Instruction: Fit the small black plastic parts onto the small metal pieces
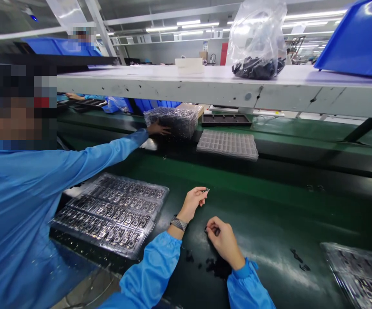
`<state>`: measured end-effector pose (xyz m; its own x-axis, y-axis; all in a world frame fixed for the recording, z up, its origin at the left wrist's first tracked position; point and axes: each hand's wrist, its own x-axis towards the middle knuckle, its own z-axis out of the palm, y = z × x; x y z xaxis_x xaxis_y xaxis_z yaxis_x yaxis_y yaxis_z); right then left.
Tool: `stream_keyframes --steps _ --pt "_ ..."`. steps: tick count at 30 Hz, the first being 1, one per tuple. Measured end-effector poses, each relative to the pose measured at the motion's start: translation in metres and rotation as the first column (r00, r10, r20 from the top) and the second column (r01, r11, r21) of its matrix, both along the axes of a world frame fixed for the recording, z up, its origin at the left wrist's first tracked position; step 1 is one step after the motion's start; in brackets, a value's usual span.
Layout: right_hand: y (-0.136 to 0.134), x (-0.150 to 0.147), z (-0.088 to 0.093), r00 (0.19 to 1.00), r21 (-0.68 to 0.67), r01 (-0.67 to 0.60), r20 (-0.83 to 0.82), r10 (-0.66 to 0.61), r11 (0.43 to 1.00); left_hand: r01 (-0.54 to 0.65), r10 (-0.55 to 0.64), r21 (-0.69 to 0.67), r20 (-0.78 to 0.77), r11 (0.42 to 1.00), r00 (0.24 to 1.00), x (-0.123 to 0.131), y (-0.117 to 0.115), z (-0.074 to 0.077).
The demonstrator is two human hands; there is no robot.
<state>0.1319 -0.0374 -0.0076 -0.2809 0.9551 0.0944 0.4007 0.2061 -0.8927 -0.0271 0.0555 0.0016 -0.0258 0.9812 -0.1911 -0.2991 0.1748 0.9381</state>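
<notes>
My left hand [195,203] is closed in a pinch on a small metallic electronic part [207,190], held above the green work surface [269,206]. To its lower right, my right hand [222,238] pinches a small black piece [206,230], mostly covered by the fingertips. Loose black pieces [219,268] lie in a pile under my right wrist. Left of my hands sits a clear plastic tray [161,195] with rows of small electronic parts. The exact kind of either held part is too small to tell.
A co-worker in a blue sleeve [108,152] reaches to a stack of clear trays [173,120] at the back. Near it lie a pale compartment tray [227,143] and a black tray [226,120]. Another filled tray [359,270] is lower right. A shelf [205,88] spans overhead, carrying a plastic bag [258,43].
</notes>
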Motion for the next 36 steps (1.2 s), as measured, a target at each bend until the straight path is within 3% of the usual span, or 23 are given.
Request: stream_keyframes --steps 5,13,24,30,36 --pt "0.007 0.010 -0.003 0.993 -0.028 0.079 -0.088 -0.081 0.997 0.001 0.000 -0.013 0.021 1.000 1.000 -0.003 -0.006 -0.008" --pt "0.013 0.020 0.002 0.975 -0.063 0.174 -0.127 -0.181 0.983 0.024 -0.024 0.001 0.057 1.000 0.998 -0.005 -0.018 -0.007" --pt "0.020 0.044 0.012 0.916 -0.123 0.312 -0.226 -0.333 0.942 0.338 -0.338 0.013 -0.008 0.941 0.941 0.012 -0.041 0.006" --pt "0.021 0.050 0.016 0.886 -0.187 0.316 -0.292 -0.360 0.930 0.439 -0.437 0.005 -0.089 0.898 0.895 0.014 -0.043 0.007" --pt "0.020 0.051 0.016 0.872 -0.227 0.282 -0.344 -0.348 0.932 0.462 -0.460 0.003 -0.078 0.887 0.884 0.017 -0.045 0.008"
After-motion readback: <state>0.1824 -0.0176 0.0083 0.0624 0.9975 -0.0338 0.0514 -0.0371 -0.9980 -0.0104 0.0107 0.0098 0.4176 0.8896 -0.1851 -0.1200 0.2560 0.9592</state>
